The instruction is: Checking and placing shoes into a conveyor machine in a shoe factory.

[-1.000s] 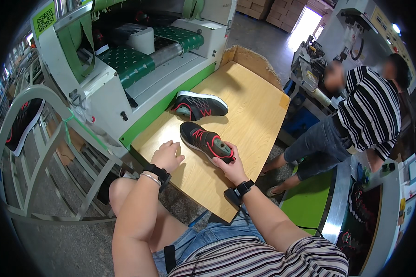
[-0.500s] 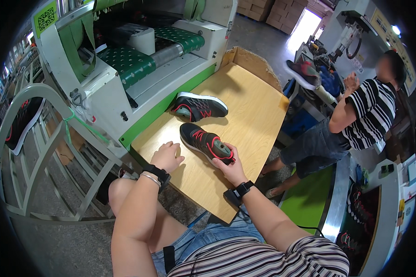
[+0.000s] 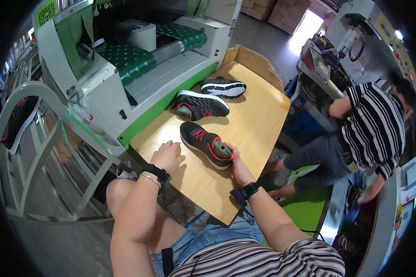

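My right hand (image 3: pixel 240 167) is at the heel of a black sneaker (image 3: pixel 203 142) with red laces and a red-edged collar, its fingers against the heel's right side. The sneaker stands on the wooden tabletop (image 3: pixel 249 131), toe pointing away to the left; a grey-green piece sits in its opening. To its left, my left hand (image 3: pixel 168 157) hovers over or rests on the table edge, empty, fingers loosely bent and apart. Behind the near sneaker is a second matching sneaker (image 3: pixel 201 105), tilted on its side. Beyond that, a third sneaker (image 3: pixel 223 87) lies with its black-and-white sole showing.
A machine with a green dotted conveyor belt (image 3: pixel 129 62) borders the table's far left. Cardboard (image 3: pixel 259 64) edges the far end. Left stands a grey metal rack (image 3: pixel 46 152) with a shoe. A person in a striped shirt (image 3: pixel 372 122) bends on the right beside a green-topped surface (image 3: pixel 305 203).
A third sneaker has come onto the table's far part. The co-worker has turned and bent toward the right. My right hand has shifted slightly right at the heel; my left hand is nearly still.
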A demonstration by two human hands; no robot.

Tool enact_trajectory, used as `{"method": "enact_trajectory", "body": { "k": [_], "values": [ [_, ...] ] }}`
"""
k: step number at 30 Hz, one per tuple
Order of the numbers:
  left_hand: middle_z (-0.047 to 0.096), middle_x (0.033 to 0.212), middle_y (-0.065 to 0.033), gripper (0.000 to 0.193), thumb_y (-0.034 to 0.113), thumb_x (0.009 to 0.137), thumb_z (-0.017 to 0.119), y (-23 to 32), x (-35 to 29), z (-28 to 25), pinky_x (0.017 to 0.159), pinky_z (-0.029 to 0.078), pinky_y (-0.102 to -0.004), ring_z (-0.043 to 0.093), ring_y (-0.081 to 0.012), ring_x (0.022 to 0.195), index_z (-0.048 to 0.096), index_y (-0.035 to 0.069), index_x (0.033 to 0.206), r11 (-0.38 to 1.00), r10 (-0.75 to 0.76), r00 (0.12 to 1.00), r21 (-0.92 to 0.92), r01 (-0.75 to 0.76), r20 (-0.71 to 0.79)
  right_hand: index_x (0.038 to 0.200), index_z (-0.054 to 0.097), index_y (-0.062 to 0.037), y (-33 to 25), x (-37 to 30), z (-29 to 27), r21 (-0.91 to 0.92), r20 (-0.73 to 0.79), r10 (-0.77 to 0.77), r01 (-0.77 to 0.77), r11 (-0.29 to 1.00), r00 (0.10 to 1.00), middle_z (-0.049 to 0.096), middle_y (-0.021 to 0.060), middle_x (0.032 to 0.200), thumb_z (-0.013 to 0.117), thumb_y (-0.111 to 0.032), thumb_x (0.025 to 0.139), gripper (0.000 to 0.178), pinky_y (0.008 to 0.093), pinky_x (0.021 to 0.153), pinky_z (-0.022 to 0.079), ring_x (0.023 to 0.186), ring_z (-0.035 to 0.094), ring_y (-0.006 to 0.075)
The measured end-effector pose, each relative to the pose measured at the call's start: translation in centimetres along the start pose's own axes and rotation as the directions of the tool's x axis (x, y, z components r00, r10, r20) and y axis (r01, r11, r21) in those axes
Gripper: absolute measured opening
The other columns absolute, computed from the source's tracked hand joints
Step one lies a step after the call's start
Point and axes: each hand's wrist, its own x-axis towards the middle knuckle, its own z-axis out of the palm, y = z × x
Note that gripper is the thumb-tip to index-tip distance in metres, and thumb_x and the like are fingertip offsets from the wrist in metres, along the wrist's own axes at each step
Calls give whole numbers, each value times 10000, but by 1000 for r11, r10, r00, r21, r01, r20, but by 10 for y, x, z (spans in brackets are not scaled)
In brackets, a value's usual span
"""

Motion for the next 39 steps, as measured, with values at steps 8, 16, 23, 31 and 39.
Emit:
{"method": "enact_trajectory", "body": {
  "k": [8,16,23,31,39],
  "values": [
    [588,1318,-169,510,326,891,662,14,28,-23,1025,448,-460,562,-358,1223,573,77,1327,995,-50,903,-99,8,-427,1405,431,-5,-27,132,-60,-492,-174,32,-115,863,984,543,199,1347,791,-306,854,723,409,990,486,1193,563,285],
    [579,1288,-207,434,232,905,686,-12,87,-21,1083,412,-412,534,-360,1250,594,19,1272,840,-151,782,-496,-222,-605,1096,568,-20,-37,205,-40,-722,13,-225,165,672,974,664,162,946,869,-294,733,545,394,842,504,931,652,300],
    [527,1450,-185,688,509,961,632,4,74,-82,1110,371,-382,481,-273,1357,468,52,1448,674,38,863,-624,-395,-504,1164,628,-46,-221,192,26,-586,409,-380,558,588,830,675,62,1006,795,-157,805,411,310,835,520,924,652,178],
    [460,1489,-84,1106,649,758,775,31,52,-76,1107,388,-346,457,-184,1338,305,27,1543,40,589,776,-951,-306,-225,1412,496,-83,-268,189,46,-222,295,-109,179,959,949,622,20,1165,611,-274,1016,455,306,909,521,1068,608,106],
    [622,1249,-167,804,713,960,373,30,61,-122,928,538,-483,640,-362,1110,445,65,1431,-486,364,775,-815,-315,-516,1518,320,-26,-154,98,19,-644,312,6,207,736,950,419,226,1493,715,-346,928,778,404,1118,391,1356,472,331]
  ]
}}
